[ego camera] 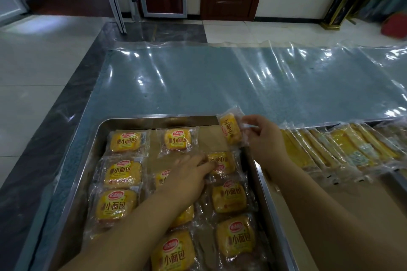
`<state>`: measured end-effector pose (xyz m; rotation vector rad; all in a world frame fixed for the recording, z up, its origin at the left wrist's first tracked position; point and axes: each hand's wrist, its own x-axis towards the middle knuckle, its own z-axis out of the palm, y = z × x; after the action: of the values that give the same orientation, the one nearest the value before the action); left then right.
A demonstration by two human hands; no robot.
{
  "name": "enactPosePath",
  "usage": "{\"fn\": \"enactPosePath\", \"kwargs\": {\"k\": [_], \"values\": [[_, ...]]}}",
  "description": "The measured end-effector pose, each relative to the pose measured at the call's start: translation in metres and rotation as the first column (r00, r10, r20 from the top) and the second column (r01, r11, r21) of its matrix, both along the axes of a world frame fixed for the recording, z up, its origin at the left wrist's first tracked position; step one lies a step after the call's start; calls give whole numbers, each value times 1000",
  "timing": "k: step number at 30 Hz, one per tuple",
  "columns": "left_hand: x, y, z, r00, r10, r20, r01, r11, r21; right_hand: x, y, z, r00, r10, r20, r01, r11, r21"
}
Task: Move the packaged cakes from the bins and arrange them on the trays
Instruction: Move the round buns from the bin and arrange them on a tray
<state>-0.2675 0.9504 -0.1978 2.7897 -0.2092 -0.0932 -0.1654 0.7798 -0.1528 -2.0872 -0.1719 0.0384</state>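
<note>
A steel tray (101, 134) lined with brown paper holds several yellow packaged cakes in rows, such as one at the far left (125, 141). My left hand (189, 171) reaches across the tray, and its fingertips touch a cake (222, 164) in the right column. Above the tray's far right corner, my right hand (262, 138) pinches another packaged cake (230, 131) by its clear wrapper edge and holds it tilted in the air.
A second tray (330, 200) to the right carries a row of long yellow packaged cakes (343, 149) standing on edge. Clear plastic sheeting (220, 81) covers the grey table beyond. Doors and a tiled floor lie further back.
</note>
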Motion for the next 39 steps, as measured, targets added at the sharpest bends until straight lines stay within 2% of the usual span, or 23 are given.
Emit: {"fn": "enactPosePath", "kwargs": {"k": [5, 19, 26, 29, 31, 37, 39], "values": [[3, -2, -2, 1000, 15, -23, -14, 998, 53, 8, 4, 7, 999, -6, -41, 8, 999, 47], [4, -5, 0, 997, 80, 15, -81, 996, 47, 2, 1, -2, 991, -96, -96, 103, 992, 72], [5, 0, 12, 983, 133, 127, -110, 979, -170, 3, -3, 3, 990, -116, -80, 122, 989, 79], [7, 6, 22, 970, 205, 131, -152, 930, -334, 4, -3, 5, 988, -139, -72, 145, 985, 97], [6, 10, 28, 953, 257, 159, -178, 903, -392, 3, 0, 3, 984, -156, -85, 165, 980, 111], [-2, 27, 42, 916, 333, 223, -189, 850, -492, -14, 23, -10, 985, -150, -88, 152, 988, 17], [-4, 33, 44, 901, 388, 197, -218, 794, -567, -20, 30, -20, 979, -179, -93, 176, 984, -38]]}}
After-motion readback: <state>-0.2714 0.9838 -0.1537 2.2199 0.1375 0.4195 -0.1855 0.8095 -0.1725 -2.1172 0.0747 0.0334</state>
